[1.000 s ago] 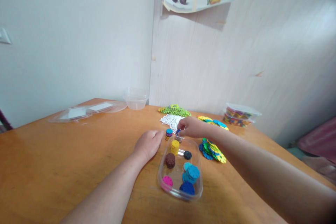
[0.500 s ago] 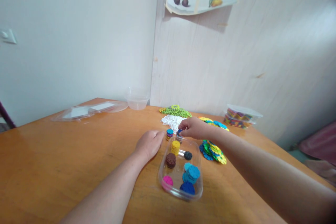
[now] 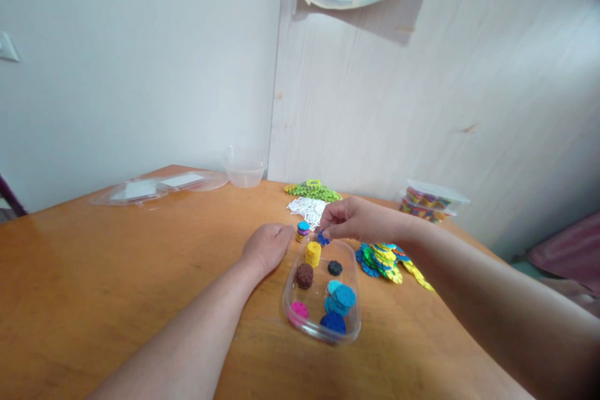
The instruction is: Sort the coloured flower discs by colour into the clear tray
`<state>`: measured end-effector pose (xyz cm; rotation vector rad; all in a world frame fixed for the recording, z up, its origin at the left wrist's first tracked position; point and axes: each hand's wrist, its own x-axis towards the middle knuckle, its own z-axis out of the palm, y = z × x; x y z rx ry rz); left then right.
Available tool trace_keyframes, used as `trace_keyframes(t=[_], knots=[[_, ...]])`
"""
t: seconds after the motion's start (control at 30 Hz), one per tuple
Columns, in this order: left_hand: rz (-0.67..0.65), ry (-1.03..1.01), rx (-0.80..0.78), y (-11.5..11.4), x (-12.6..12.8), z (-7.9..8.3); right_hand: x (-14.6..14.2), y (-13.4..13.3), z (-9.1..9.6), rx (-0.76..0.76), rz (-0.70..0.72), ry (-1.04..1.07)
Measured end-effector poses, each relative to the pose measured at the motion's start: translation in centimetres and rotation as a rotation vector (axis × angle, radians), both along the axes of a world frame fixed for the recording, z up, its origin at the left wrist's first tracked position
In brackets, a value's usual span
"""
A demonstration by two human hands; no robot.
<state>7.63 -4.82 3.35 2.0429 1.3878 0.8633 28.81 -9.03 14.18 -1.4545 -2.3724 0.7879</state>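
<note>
My right hand point(image 3: 352, 220) pinches a small dark blue flower-shaped disc point(image 3: 322, 238) just above the far end of a clear plastic tray point(image 3: 288, 290). Inside the tray stand stacks of discs: yellow point(image 3: 312, 254), brown point(image 3: 304, 275), black point(image 3: 334, 267), light blue point(image 3: 343, 297), pink point(image 3: 299, 310) and dark blue point(image 3: 333, 322). My left hand point(image 3: 267, 246) rests on the table with fingers curled against the tray's left far corner. A small mixed-colour stack point(image 3: 302, 230) stands just beyond the tray, between my hands.
Loose coloured discs point(image 3: 382, 259) lie right of the tray. Green discs point(image 3: 313, 190) and white pieces point(image 3: 307, 207) lie further back. A lidded box of coloured pieces point(image 3: 434, 200) stands by the wall. An empty clear tub point(image 3: 244, 169) and clear lids point(image 3: 154, 186) lie at the back left.
My right hand has lifted slightly and now holds the dark blue disc above the tray's far end. The left hand has stayed in place. The view has tilted down a little.
</note>
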Motion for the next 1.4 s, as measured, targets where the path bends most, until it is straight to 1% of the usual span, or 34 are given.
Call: trace_keyframes(t=[0.1, 0.17, 0.27, 0.33, 0.53, 0.8, 0.9, 1.0, 1.07, 1.13, 1.23, 1.33, 1.4], knots=[[-0.023, -0.014, 0.036, 0.1, -0.1, -0.2, -1.0, -1.8, 1.1, -0.123, 0.114, -0.049], [-0.048, -0.032, 0.052, 0.1, -0.1, -0.3, -1.7, -2.6, 1.4, -0.191, 0.192, -0.092], [-0.057, -0.041, 0.049, 0.2, -0.1, -0.4, -2.7, -3.2, 1.2, -0.278, 0.324, -0.157], [-0.045, -0.038, 0.037, 0.3, -0.1, -0.5, -3.3, -3.3, 0.8, -0.302, 0.383, -0.206], [-0.032, -0.013, 0.02, 0.2, 0.0, -0.3, -3.9, -3.5, 0.2, -0.348, 0.453, -0.294], [-0.01, -0.017, 0.015, 0.2, 0.1, -0.3, -4.2, -3.5, 0.0, -0.299, 0.495, -0.366], [-0.012, -0.018, 0.015, 0.2, 0.1, -0.2, -4.1, -3.6, 0.1, -0.32, 0.496, -0.369], [-0.025, -0.025, 0.016, 0.1, 0.0, -0.2, -3.9, -3.5, 0.5, -0.337, 0.467, -0.344], [-0.04, -0.027, 0.025, 0.1, -0.1, -0.2, -3.5, -3.2, 1.0, -0.302, 0.392, -0.301], [-0.046, -0.016, 0.039, 0.1, -0.1, -0.2, -3.0, -2.6, 1.5, -0.212, 0.275, -0.254], [-0.033, 0.008, 0.036, 0.2, -0.1, -0.2, -2.2, -1.0, 1.8, -0.011, 0.076, -0.232], [-0.022, 0.005, -0.002, 0.3, -0.1, -0.3, -1.6, 1.1, 1.2, 0.156, -0.087, -0.315], [-0.021, -0.006, -0.017, 0.3, -0.1, -0.3, -1.3, 2.3, 0.5, 0.19, -0.132, -0.354]])
